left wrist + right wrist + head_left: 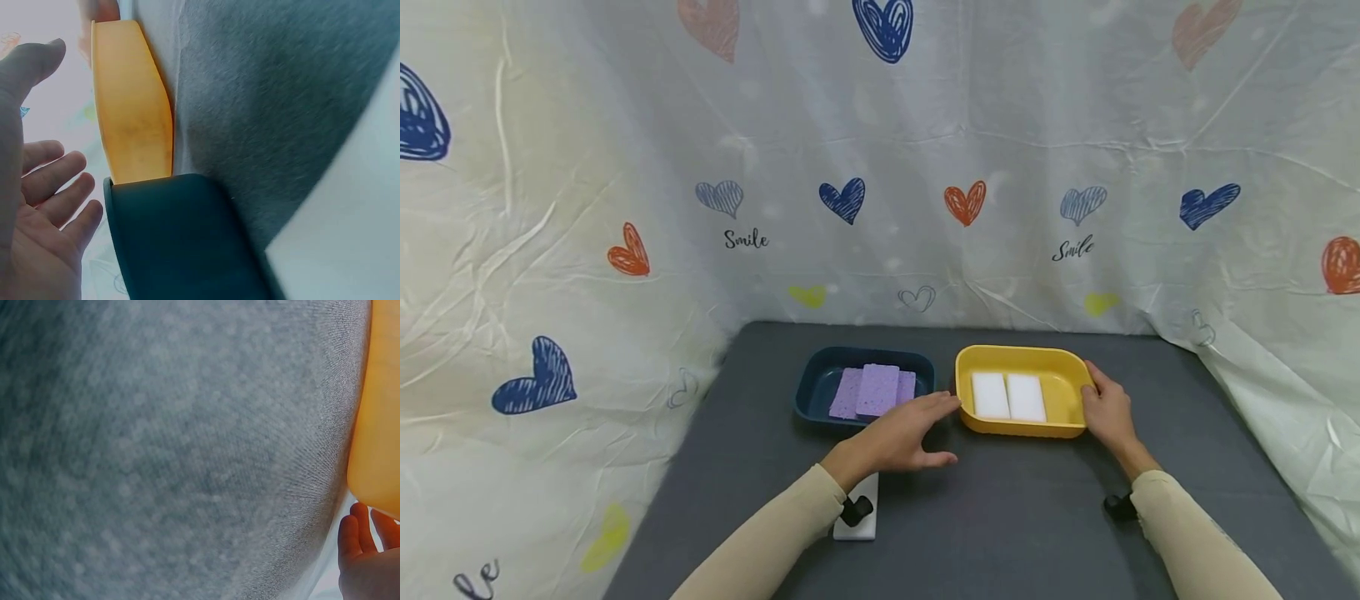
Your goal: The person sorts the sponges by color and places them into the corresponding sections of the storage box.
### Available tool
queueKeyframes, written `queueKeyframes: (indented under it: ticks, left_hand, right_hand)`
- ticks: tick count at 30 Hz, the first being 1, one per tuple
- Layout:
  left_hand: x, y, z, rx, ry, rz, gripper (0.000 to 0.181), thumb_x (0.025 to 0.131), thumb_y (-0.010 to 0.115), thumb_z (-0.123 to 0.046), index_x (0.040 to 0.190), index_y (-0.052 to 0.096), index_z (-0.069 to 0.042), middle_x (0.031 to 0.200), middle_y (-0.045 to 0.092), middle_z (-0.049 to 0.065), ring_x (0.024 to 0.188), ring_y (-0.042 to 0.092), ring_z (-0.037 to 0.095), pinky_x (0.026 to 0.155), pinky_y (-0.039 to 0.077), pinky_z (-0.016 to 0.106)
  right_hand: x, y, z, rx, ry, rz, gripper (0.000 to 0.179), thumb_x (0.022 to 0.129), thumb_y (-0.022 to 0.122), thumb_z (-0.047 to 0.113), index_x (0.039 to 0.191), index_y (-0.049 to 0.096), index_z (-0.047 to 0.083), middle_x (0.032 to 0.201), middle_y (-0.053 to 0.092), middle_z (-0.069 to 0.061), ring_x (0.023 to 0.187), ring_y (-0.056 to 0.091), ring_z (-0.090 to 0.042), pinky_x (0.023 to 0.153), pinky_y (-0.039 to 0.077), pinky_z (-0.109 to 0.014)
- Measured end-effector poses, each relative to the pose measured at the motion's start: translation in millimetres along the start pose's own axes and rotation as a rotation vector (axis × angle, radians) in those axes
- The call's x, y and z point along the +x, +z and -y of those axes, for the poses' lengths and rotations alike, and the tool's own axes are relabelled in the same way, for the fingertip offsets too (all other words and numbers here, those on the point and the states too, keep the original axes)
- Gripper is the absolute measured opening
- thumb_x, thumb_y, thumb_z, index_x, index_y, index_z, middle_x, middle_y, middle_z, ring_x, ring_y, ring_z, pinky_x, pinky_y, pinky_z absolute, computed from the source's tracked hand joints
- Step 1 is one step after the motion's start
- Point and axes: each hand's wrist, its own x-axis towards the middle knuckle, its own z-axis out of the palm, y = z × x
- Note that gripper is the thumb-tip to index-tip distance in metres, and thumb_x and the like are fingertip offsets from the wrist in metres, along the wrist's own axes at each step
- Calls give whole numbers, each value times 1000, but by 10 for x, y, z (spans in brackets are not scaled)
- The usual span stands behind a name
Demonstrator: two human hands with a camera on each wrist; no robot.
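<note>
A yellow plastic tray (1060, 375) stands at the right of the table, with two white sponge-like blocks (1026, 397) lying side by side in it. My right hand (1108, 417) holds its right end by the rim; in the right wrist view, fingertips (359, 515) meet a lower corner. My left hand (898, 437) hovers by the tray's left end, fingers extended, thumb apart and palm bare in the left wrist view. Left of the yellow tray is a dark blue tray (811, 392) holding several purple sponges (877, 388), partly behind my left hand.
A flat white rectangular object (856, 529) lies on the grey tabletop (985, 525) under my left wrist. A pale curtain (895, 125) printed with hearts hangs behind the table and along its sides. The two trays stand close together.
</note>
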Motion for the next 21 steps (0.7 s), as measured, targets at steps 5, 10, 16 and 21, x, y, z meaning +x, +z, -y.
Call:
queueKeyframes:
  ticks: [5,10,16,21]
  left_hand:
    - [-137,66,-2,-27,0,-12,85,99,79,-50,167,46,-12,173,47,4,161,44,23,128,40,46]
    - [-276,90,12,-27,-16,-17,85,99,78,-51,167,46,-12,173,46,4,161,43,23,129,40,47]
    - [-452,99,37,-53,-32,-35,84,99,79,-50,167,46,-11,173,47,3,162,43,24,129,40,50]
    - [-611,105,43,-61,-15,-66,84,99,80,-48,166,47,-10,172,49,6,161,44,26,129,39,50]
  right_hand:
    - [-9,-5,-21,-1,-3,7,59,112,36,12,170,33,0,169,42,-29,146,54,-47,118,47,-62]
    - [-1,-21,-31,10,-16,6,59,112,35,12,170,32,-1,170,41,-30,149,51,-48,118,47,-63]
    - [4,-33,-18,3,-22,7,58,113,35,13,170,33,0,169,41,-29,150,51,-48,116,48,-62]
    - [9,-26,-11,2,-15,8,58,112,36,12,169,34,0,169,42,-30,150,51,-48,118,47,-62]
